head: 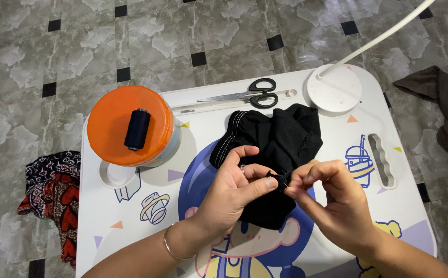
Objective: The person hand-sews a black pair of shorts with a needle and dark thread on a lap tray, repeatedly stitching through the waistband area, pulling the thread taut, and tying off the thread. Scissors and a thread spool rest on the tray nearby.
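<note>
A black garment (pixel 280 136) with white stitching along one edge lies bunched on the white lap table (pixel 131 226). My left hand (pixel 237 188) pinches a fold of the black fabric between thumb and forefinger. My right hand (pixel 332 198) meets it fingertip to fingertip, pinching the same spot of fabric. Whether a needle is in my right fingers is too small to tell. A bracelet circles my left wrist.
A dark blue thread spool (pixel 137 128) lies on an orange-lidded round container (pixel 126 126) at the table's left. Black-handled scissors (pixel 252 95) rest along the far edge. A white lamp base (pixel 334 87) stands at the far right. Patterned cloth (pixel 54 195) and dark cloth (pixel 447 110) lie on the tiled floor.
</note>
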